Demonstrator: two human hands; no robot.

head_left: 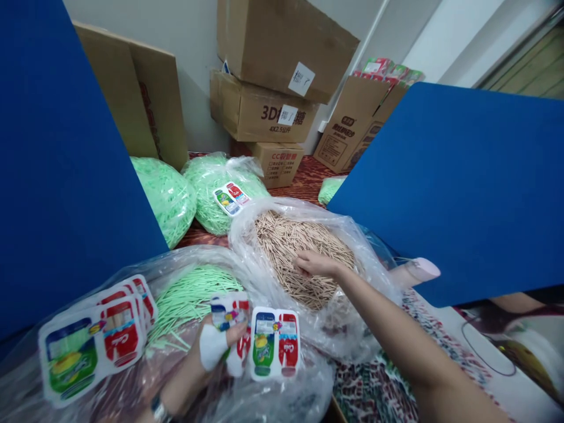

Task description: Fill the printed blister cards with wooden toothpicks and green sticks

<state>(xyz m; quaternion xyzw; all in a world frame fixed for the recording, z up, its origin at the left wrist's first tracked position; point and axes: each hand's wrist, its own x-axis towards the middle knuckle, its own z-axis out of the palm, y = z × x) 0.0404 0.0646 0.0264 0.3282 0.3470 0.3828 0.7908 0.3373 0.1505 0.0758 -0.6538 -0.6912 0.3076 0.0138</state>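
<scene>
My left hand (226, 339), a white wrap around its thumb side, is closed on several soda-print packets (231, 304). Just right of it lies another packet (275, 343) with a green and a red bottle picture; whether it touches the hand I cannot tell. My right hand (314, 264) has curled fingers at the surface of a heap of thin brown sticks (282, 235) in an open clear plastic bag (372, 247). What its fingertips hold, if anything, is hidden. Light green sticks (191, 291) lie in another open bag beside my left hand.
A stack of similar packets (73, 352) is at lower left. Behind are bags of green sticks (207, 205) and cardboard boxes (268, 108). Blue panels (462, 188) stand on both sides. A pinkish cylinder (416, 271) sits at right.
</scene>
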